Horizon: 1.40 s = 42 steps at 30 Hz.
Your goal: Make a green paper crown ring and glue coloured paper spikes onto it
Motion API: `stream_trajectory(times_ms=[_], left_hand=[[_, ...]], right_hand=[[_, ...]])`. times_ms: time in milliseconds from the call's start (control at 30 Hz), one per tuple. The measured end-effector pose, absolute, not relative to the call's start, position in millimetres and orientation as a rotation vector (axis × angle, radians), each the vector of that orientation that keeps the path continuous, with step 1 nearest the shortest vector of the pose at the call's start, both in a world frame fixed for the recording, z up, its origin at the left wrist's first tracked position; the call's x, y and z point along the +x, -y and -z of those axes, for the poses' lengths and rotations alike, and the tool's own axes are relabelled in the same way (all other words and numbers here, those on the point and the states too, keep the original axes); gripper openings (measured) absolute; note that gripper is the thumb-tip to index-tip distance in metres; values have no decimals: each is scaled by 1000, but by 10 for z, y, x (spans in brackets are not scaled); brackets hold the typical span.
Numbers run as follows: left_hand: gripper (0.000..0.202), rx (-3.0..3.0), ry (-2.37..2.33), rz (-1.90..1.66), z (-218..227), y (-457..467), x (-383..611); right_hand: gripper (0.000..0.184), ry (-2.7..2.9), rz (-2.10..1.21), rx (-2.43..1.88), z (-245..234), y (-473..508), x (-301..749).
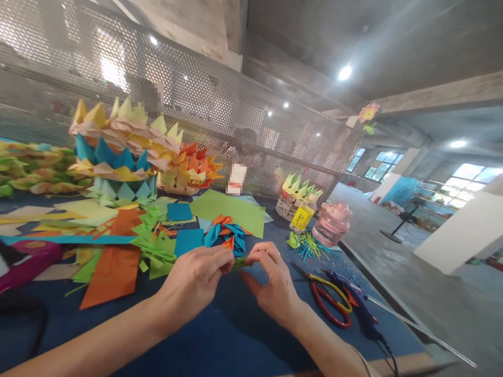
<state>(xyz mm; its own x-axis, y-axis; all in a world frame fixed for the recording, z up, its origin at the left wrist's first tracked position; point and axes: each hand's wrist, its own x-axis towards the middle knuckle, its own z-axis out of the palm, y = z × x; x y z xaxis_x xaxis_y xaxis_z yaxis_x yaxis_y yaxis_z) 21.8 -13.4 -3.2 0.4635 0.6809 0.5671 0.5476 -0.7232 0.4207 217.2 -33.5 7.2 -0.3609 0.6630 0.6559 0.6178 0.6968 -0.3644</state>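
Note:
Between my hands, above the blue tabletop, is a small green piece of paper, mostly covered by fingers. My left hand is closed, pinching its left end. At its right end, the thumb and fingers of my right hand close on it in a loose curl. Just behind my hands lie folded blue and orange paper pieces, grouped in a ring-like cluster. Flat blue paper squares and a large green sheet sit close by.
Scissors and a glue gun with a cord lie at the right. Behind them stand a yellow-labelled bottle and a pink jug. Layered folded-paper baskets, orange paper and a magenta tool occupy the left.

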Motion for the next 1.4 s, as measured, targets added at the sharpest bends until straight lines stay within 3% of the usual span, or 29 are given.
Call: stream_trajectory(times_ms=[300,467,700,800,900,1033,1133,1400], left_hand=[[25,2528,-1000,-1225,50,125,222],[22,2598,-1000,-1221,78,107,225],[25,2639,-999,-1201,77,111,215],[27,2649,-1034,-1165,97,121,217],[28,2660,-1054,-1148,145,116,211],[27,2668,-1067,-1145,210,92,199],[27,2687,-1066,-1130,223,76,199],[24,2688,-1055,-1046,190,72,207]], right_hand=[[21,2117,-5,-966,-50,323,2191],[9,2130,10,-990,-33,307,2191],[12,2175,-31,-1057,-111,427,2183],[22,2146,-44,-1194,-178,608,2295],[16,1987,56,-1421,-209,823,2629],[27,1641,155,-2061,-241,1119,3363],[38,1369,229,-2313,-271,1297,3855],[35,1249,-143,-2366,-236,1285,4229]])
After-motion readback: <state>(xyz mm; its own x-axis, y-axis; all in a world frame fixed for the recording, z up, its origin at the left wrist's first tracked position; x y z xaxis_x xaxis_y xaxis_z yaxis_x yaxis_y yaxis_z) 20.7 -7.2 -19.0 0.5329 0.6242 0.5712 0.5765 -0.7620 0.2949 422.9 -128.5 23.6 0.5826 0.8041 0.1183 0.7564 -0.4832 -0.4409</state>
